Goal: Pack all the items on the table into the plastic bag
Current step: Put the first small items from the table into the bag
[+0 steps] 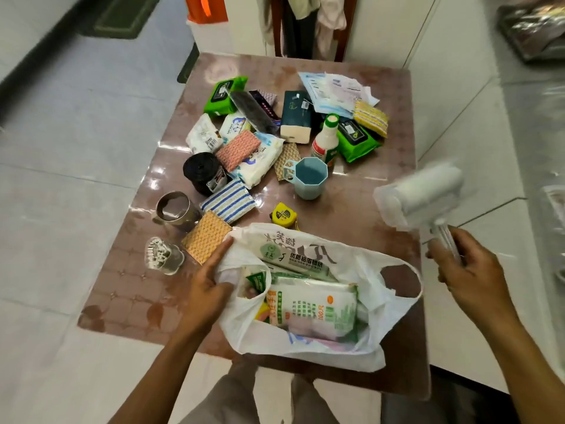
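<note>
A white plastic bag [376,319] lies open at the table's near edge, with several packets inside. My left hand [208,283] grips its left rim. My right hand [470,270] holds a white lint roller [422,194] by its handle, up in the air to the right of the bag; the roller is blurred. Loose on the table are a yellow tape measure [283,213], a light blue cup [308,178], a white bottle [325,139], a black bag roll [203,172], sponges, tissue packs and green wipe packs [224,94].
A metal mug [174,209] and a clear jar of cotton swabs [163,255] stand near the table's left edge [128,215]. A pile of flat paper packets [333,87] lies at the far right. A chair with clothes [308,22] stands behind the table. White tiled floor surrounds it.
</note>
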The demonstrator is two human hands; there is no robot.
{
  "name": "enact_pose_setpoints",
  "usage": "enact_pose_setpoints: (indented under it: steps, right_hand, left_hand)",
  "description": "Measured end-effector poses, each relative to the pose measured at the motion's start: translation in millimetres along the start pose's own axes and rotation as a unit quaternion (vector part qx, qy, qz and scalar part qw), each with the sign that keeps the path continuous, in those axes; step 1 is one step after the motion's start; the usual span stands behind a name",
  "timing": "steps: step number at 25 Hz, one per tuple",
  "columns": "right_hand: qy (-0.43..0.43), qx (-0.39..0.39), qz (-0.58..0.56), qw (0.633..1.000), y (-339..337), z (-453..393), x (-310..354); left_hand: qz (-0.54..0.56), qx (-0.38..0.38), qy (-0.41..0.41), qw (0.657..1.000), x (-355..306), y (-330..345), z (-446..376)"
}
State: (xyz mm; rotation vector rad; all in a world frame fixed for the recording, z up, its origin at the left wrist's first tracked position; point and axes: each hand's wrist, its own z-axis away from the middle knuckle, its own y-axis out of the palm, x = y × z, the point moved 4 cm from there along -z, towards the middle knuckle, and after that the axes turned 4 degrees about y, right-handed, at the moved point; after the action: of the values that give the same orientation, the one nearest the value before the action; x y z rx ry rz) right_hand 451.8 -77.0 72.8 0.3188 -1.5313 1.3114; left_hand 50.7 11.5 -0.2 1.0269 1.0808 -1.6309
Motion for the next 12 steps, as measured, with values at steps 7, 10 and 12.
enact_pose_setpoints:
  steps: [7, 10, 12]
  right_hand:
    - [-0.069, 0.329, 0.289, 0.896, 140.7, 40.7, 17.0]
    - [-0.105, 0.261, 0.225, 0.933, 187.3, 31.6, 23.5]
    - [-0.117, 0.239, 0.252, 0.93, 205.6, 16.5, 24.6]
  left_hand:
    - [0.011, 0.028, 0.014, 0.999, -12.2, -12.4, -4.9]
    - [0.01, 0.065, 0.03, 0.997, -16.5, -12.1, -3.5]
    - [0.013, 0.079, 0.029, 0.996, -16.3, -10.1, -2.1]
